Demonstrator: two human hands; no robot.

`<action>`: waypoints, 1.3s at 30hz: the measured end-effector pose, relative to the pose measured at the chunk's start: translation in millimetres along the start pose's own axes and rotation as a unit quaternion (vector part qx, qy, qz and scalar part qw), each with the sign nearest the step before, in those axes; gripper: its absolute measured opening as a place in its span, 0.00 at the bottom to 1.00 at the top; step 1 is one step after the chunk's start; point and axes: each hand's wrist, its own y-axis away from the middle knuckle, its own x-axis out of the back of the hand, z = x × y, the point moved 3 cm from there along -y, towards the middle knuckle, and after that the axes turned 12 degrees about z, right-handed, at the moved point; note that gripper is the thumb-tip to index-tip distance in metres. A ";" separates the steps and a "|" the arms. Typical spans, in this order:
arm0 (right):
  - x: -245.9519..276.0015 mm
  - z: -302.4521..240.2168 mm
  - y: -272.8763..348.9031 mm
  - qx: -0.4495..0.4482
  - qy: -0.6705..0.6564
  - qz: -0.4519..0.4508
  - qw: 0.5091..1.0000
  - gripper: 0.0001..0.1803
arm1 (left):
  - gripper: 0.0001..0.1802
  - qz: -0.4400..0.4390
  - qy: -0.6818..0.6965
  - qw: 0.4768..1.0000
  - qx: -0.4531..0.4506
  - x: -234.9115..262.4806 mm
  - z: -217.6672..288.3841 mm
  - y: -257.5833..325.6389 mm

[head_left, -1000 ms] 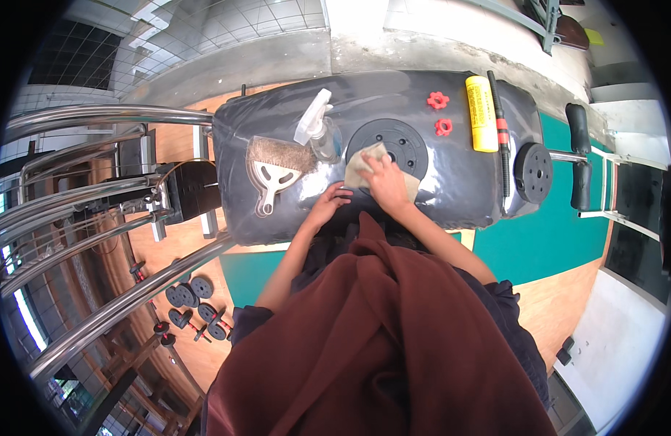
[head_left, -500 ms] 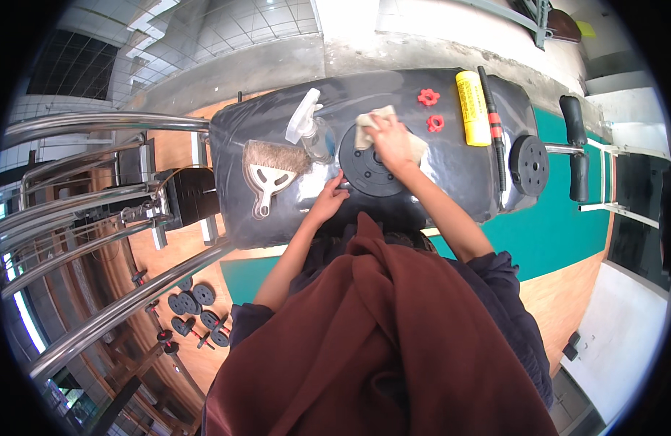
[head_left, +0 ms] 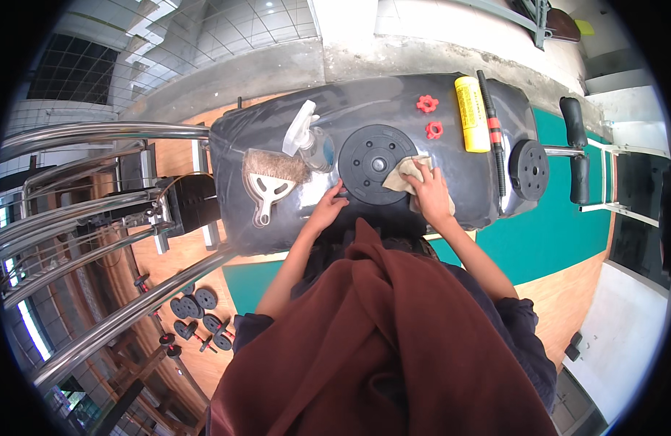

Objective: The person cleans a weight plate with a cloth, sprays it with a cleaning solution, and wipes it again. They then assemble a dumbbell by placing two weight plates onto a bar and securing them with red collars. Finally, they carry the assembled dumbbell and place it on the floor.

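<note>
A round black weight plate (head_left: 361,174) lies flat on a black padded surface (head_left: 466,185) in front of me. My right hand (head_left: 431,192) presses a beige cloth (head_left: 401,176) against the plate's right edge, part of the cloth hanging past the rim. At the lower left rim rests my left hand (head_left: 327,209), its fingers stretched toward the plate and holding nothing. Left of the plate stand a clear spray bottle with a white trigger head (head_left: 300,129) and a brush with a white handle (head_left: 271,187).
Two red star-shaped collars (head_left: 427,104), a yellow tube (head_left: 472,115) and a black-and-red dumbbell bar (head_left: 493,131) lie to the right. Another weight plate (head_left: 529,170) sits at the right end. Chrome rails (head_left: 117,123) run along the left; several dumbbells (head_left: 205,298) lie on the floor.
My right hand has slid the cloth from the plate's upper middle to its lower right edge, uncovering the centre. The left hand has barely moved.
</note>
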 end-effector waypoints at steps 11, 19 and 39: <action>-46.3 -76.1 -85.9 0.081 -0.019 0.099 0.992 0.21 | 0.36 0.006 -0.003 1.000 -0.017 3.3 -8.6 -3.7; -16.1 -34.0 9.1 0.193 -0.077 -0.029 0.978 0.23 | 0.22 0.123 -0.112 0.965 -0.201 12.0 21.4 7.4; 72.4 67.0 32.6 -0.355 -0.660 0.254 0.612 0.22 | 0.64 -0.072 -0.314 0.892 -0.317 -76.1 118.1 -9.6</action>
